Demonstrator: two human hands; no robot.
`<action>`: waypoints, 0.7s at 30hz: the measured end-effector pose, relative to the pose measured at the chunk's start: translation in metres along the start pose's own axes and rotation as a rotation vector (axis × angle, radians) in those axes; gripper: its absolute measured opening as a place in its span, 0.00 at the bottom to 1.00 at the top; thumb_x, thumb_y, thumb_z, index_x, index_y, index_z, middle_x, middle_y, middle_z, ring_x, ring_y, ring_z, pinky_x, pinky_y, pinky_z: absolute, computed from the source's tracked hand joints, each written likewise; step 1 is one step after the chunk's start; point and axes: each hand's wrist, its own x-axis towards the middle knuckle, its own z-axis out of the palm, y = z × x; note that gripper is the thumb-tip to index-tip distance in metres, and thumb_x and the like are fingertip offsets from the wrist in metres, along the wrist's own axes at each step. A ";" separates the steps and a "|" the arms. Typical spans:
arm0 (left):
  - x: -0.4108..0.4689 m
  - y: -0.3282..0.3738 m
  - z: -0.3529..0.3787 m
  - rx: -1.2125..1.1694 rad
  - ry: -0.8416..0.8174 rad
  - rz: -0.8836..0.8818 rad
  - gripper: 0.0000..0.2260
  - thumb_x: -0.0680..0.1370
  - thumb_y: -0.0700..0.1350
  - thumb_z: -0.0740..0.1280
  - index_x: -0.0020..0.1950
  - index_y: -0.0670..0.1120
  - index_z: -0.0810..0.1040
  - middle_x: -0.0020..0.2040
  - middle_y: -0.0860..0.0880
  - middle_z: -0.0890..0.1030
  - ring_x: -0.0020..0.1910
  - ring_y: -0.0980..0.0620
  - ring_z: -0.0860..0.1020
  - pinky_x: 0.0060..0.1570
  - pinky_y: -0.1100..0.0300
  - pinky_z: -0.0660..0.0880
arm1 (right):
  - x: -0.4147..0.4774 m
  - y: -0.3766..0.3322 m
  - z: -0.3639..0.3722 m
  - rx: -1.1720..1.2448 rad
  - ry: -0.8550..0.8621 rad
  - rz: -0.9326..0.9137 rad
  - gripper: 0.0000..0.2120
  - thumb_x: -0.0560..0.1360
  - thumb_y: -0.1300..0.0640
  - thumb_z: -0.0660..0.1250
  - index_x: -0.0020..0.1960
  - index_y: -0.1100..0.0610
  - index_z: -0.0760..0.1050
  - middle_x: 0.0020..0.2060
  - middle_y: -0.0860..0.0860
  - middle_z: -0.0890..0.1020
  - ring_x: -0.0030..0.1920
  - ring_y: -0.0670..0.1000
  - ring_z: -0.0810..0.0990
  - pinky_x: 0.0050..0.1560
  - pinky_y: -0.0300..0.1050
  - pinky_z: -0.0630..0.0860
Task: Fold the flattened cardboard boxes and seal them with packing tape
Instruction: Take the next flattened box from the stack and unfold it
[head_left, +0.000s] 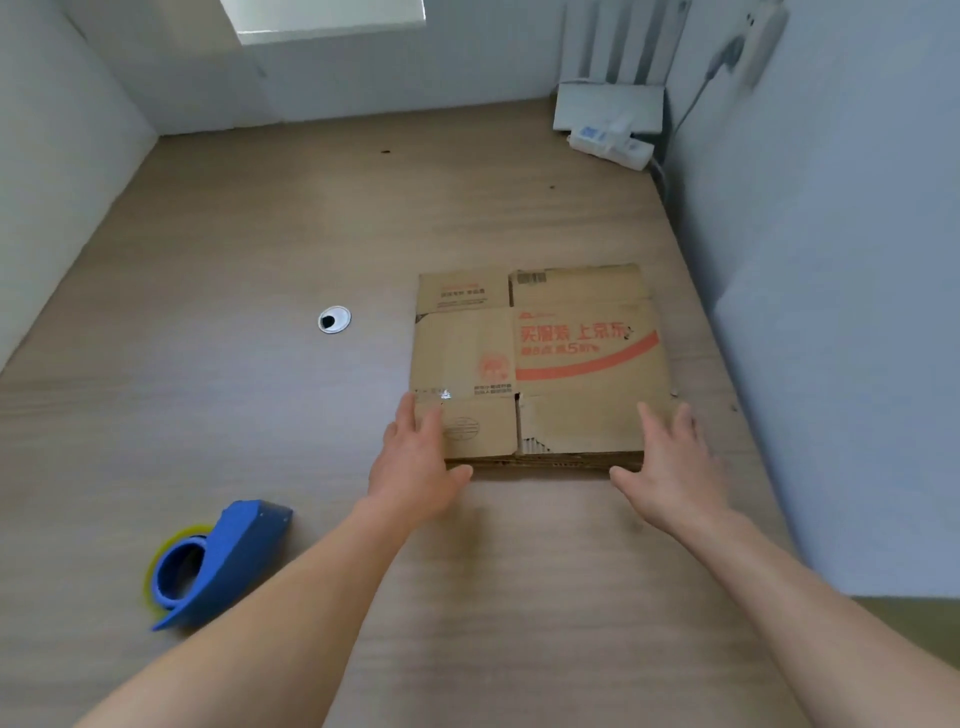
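Head view: a flat box (540, 364) is touched at its near corners by both hands. Left hand (415, 457) and right hand (675, 462) are spread wide, fingers straight. Tape (218, 561) is seen well apart.

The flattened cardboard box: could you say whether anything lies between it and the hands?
Nothing visible does: the left hand and right hand are at near corners of the box; the tape dispenser lies leftward.

worktop (234, 234): pale wood grain | cable grommet (334, 319): round, silver rim, set into the worktop left of centre | white device (608, 104): far right corner | white power strip (613, 146): touching the device's near side | dark speck (385, 151): near far edge
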 end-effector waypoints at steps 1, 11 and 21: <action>0.007 0.001 0.004 -0.011 -0.011 -0.028 0.38 0.70 0.56 0.73 0.75 0.57 0.55 0.79 0.54 0.45 0.72 0.43 0.62 0.59 0.46 0.74 | 0.009 0.004 0.000 -0.006 -0.005 0.004 0.45 0.71 0.40 0.70 0.78 0.47 0.48 0.78 0.62 0.52 0.78 0.63 0.56 0.74 0.62 0.62; 0.021 0.009 0.022 -0.040 0.055 -0.115 0.42 0.64 0.55 0.79 0.72 0.58 0.59 0.78 0.51 0.49 0.73 0.42 0.60 0.64 0.47 0.69 | 0.028 0.018 0.006 0.057 0.026 0.013 0.47 0.68 0.36 0.73 0.78 0.45 0.51 0.78 0.62 0.55 0.76 0.63 0.58 0.74 0.58 0.61; -0.013 0.013 -0.014 -0.152 0.243 -0.058 0.46 0.64 0.66 0.74 0.76 0.57 0.57 0.75 0.49 0.59 0.72 0.45 0.61 0.65 0.47 0.70 | -0.015 0.016 -0.024 0.350 0.256 -0.084 0.44 0.67 0.33 0.73 0.75 0.55 0.67 0.74 0.60 0.64 0.74 0.59 0.63 0.73 0.55 0.64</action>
